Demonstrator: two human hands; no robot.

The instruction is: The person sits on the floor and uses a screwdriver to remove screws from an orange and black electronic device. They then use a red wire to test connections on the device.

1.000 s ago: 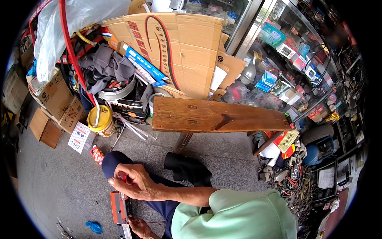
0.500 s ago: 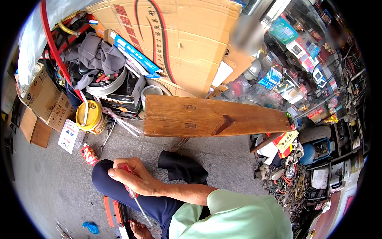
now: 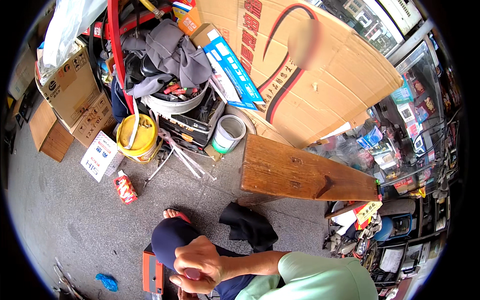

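Note:
My right hand (image 3: 197, 260) is closed around the red handle of a screwdriver (image 3: 192, 273), seen end-on above my navy-trousered leg (image 3: 167, 237); the shaft is hidden. A small part of my left hand (image 3: 186, 295) shows at the lower edge beneath it, its fingers mostly hidden. To their left on the floor lies an orange-and-grey case or device (image 3: 152, 270), partly cut off by the lower edge.
A wooden bench (image 3: 310, 177) stands ahead, with black cloth (image 3: 247, 227) beside it. Cardboard (image 3: 340, 80), a yellow bucket (image 3: 129, 137), a red packet (image 3: 125, 187) and cluttered glass showcases (image 3: 415, 135) surround the workspace. A blue plastic bag (image 3: 106, 281) lies at lower left.
The view has shifted, moving the surroundings rightward in the picture. My right hand with the screwdriver sits lower, handle now end-on. My left hand is more hidden, and my foot has come into view.

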